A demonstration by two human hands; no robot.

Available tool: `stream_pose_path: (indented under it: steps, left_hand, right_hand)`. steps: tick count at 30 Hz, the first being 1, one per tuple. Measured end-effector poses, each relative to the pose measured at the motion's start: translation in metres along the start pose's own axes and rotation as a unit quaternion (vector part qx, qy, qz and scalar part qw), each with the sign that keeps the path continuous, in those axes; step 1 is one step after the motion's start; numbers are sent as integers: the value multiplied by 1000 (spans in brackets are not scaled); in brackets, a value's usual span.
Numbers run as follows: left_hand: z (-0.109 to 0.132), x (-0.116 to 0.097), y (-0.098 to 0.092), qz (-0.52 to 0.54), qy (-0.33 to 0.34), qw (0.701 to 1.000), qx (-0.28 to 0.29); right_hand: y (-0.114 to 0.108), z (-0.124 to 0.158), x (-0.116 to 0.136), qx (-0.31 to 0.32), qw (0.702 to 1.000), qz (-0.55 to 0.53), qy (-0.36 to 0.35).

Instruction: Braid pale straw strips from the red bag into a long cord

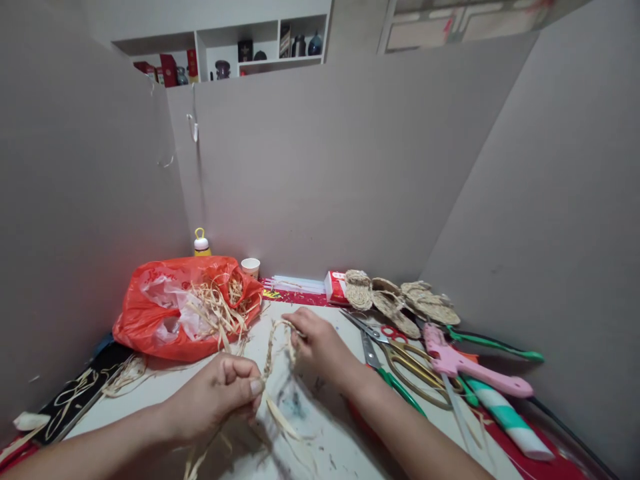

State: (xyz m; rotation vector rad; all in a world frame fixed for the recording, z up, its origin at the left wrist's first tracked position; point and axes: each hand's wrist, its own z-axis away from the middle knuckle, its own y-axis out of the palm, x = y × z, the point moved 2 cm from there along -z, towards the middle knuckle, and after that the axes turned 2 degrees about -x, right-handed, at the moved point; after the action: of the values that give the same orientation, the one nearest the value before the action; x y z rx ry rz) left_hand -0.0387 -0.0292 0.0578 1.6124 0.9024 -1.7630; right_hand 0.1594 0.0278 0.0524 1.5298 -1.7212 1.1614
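Both hands are pinching a straw braid (pixel 273 350), left hand (pixel 217 393) grasping its near end, right hand (pixel 320 347) the far, near a red bag (pixel 150 313)

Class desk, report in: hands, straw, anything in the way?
Left hand pinching straw braid. Right hand gripping its top loop. Scissors and glue gun lie right, clear.

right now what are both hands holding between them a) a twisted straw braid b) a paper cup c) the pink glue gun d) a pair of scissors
a: the left hand and the right hand each pinch an end of the twisted straw braid, while the scissors, pink glue gun and paper cup lie untouched on the table.
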Motion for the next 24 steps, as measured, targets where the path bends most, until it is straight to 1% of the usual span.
stream_pose_path:
  steps: [2, 4, 6, 9, 11, 13, 16, 18, 20, 22, 24]
  left_hand:
    - [3, -5, 2, -33, 0, 999, -2]
    - [1, -7, -1, -58, 12, 998, -21]
    - [-3, -5, -5, -79, 30, 995, -53]
    - [-11, 1, -14, -131, 42, 985, -104]
    - [-16, 5, -18, -173, 43, 976, -128]
    - [-18, 6, -22, -191, 45, 971, -137]
    - [-19, 5, -27, -164, 43, 977, -130]
    - [-19, 3, -28, -146, 42, 982, -116]
    - [-19, 3, -29, -128, 34, 986, -104]
    - [-18, 4, -29, -109, 23, 989, -100]
    - [-18, 6, -30, -88, 6, 992, -96]
  right_hand:
    - [-10, -7, -6, -53, 994, -58, 75]
    - [-18, -13, -6, -74, 985, -99, 117]
    - [-25, -16, -4, -105, 971, -152, 150]
    - [-38, -19, -1, -173, 939, -239, 178]
    - [-48, -21, -1, -204, 916, -285, 196]
    - [-59, -24, -3, -221, 897, -321, 208]
    - [-79, -28, -10, -247, 880, -352, 201]
    - [-92, -30, -14, -256, 875, -359, 198]
    - [-104, -30, -16, -249, 875, -360, 206]
    - [-112, -28, -14, -231, 877, -362, 216]
    - [-119, -24, -7, -195, 881, -371, 219]
